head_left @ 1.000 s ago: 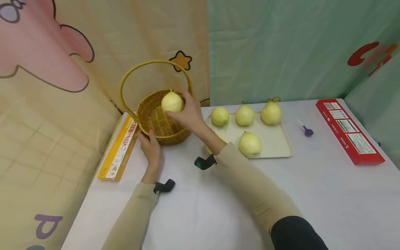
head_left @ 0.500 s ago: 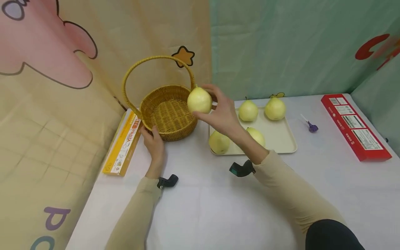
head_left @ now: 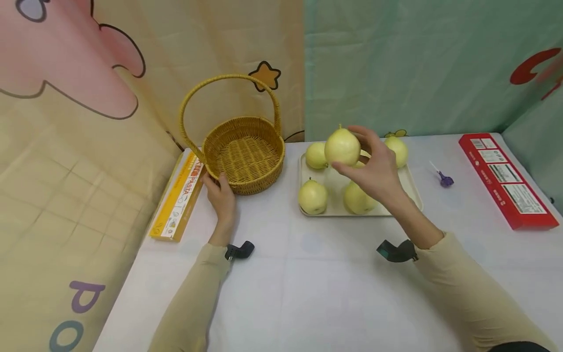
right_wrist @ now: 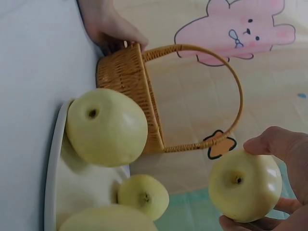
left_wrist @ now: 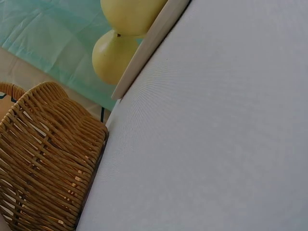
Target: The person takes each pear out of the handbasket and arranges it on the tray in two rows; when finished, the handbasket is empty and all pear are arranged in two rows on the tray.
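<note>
My right hand (head_left: 377,168) holds a pale yellow pear (head_left: 342,146) between thumb and fingers, raised over the tray; the right wrist view shows the held pear's dimpled end (right_wrist: 238,180). Several more pears, one of them at the tray's near left corner (head_left: 313,198), sit on the cream tray (head_left: 335,180). At the left, my left hand (head_left: 222,201) grips the near rim of a wicker basket (head_left: 261,182) with an arched handle. Nothing lies inside the basket. In the left wrist view the basket's woven side (left_wrist: 53,159) fills the lower left.
A yellow pasta box (head_left: 178,198) lies left of the basket. Right of the tray are a purple-wrapped lollipop (head_left: 446,180) and a long red box (head_left: 508,183). Printed curtains (head_left: 396,63) hang behind the white-covered table (head_left: 281,293).
My right hand has carried the pear rightward, from over the basket to above the tray. My left hand stays on the basket rim. The head view has shifted slightly.
</note>
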`<state>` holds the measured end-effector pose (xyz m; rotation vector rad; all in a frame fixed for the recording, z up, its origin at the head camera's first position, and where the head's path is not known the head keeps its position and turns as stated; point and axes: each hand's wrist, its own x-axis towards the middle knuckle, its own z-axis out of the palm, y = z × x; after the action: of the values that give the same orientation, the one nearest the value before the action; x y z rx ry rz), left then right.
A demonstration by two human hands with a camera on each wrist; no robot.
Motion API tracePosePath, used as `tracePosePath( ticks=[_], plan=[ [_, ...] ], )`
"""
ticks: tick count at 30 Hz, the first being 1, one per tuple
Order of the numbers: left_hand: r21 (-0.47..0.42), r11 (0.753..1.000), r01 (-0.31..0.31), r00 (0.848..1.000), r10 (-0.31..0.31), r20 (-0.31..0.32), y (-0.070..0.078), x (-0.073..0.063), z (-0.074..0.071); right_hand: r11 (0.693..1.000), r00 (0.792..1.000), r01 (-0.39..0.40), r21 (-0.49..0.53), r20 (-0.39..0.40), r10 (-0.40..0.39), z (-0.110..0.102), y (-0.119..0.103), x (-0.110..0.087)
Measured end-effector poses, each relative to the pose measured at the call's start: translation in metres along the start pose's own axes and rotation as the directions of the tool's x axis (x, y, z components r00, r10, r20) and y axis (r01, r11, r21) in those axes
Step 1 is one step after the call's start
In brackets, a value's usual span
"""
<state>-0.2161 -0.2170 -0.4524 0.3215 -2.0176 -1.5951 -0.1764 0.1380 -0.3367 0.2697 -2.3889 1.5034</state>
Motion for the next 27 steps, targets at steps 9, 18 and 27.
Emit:
tracePosePath(
  ticks=[9,18,27],
  plan=[
    [-0.014,1.000,0.013,1.000,-0.013,-0.001,-0.002,0.000,-0.001,0.990,0.998,-0.054,-0.127,-0.032,0.050,-0.036,0.023,-0.019],
    [-0.031,1.000,-0.008,1.000,0.008,0.003,0.003,0.008,0.001,0.978,0.994,-0.097,-0.187,-0.065,0.086,-0.060,0.035,-0.031],
    [-0.017,1.000,0.017,1.000,-0.017,0.006,0.002,0.005,0.000,0.944,0.979,-0.201,-0.260,-0.056,0.194,-0.077,0.055,-0.057]
  ],
)
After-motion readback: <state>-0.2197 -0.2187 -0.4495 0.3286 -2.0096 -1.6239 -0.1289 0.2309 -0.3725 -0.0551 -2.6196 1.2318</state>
